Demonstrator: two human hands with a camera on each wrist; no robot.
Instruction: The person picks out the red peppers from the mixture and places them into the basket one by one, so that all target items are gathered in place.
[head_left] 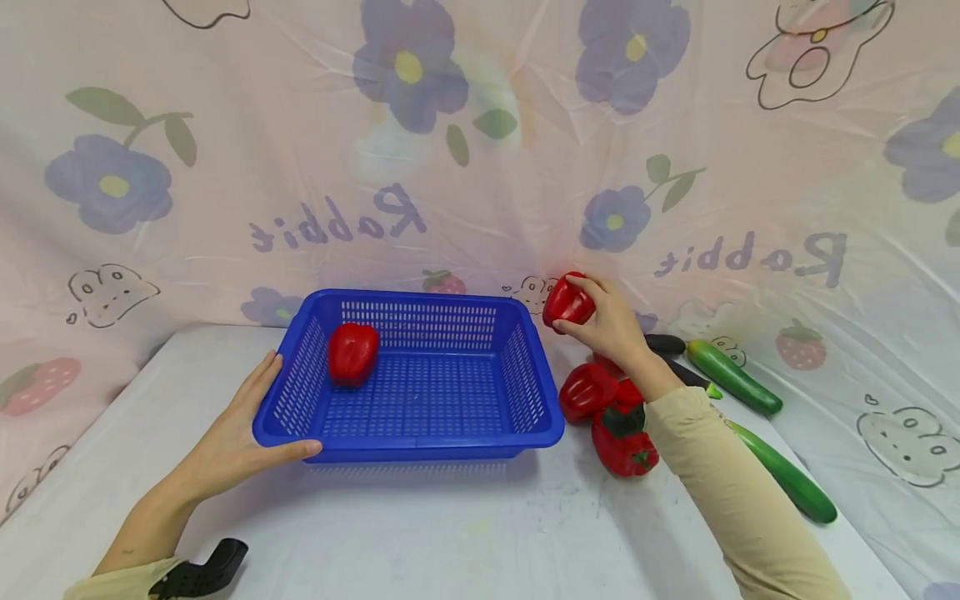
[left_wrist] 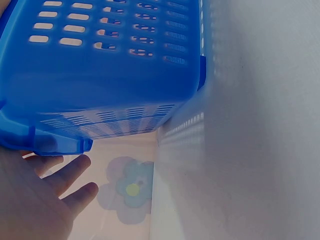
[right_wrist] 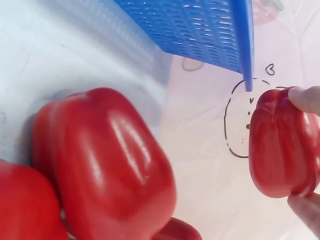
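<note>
While our left hand (head_left: 232, 442) lies spread against the left end of the blue basket (head_left: 420, 447), its thumb on the near rim, we see red peppers (head_left: 588, 392) clustered just beside the basket's right end. Along the table's (head_left: 450, 533) right side lie long green vegetables (head_left: 795, 479) and slender dark ones (head_left: 666, 344). One pepper (head_left: 352, 354) sits inside, toward the basket's left end. Near its far right corner, our right hand (head_left: 609, 323) pinches another pepper (head_left: 567, 302) (thumb below, fingers above), held aloft.
</note>
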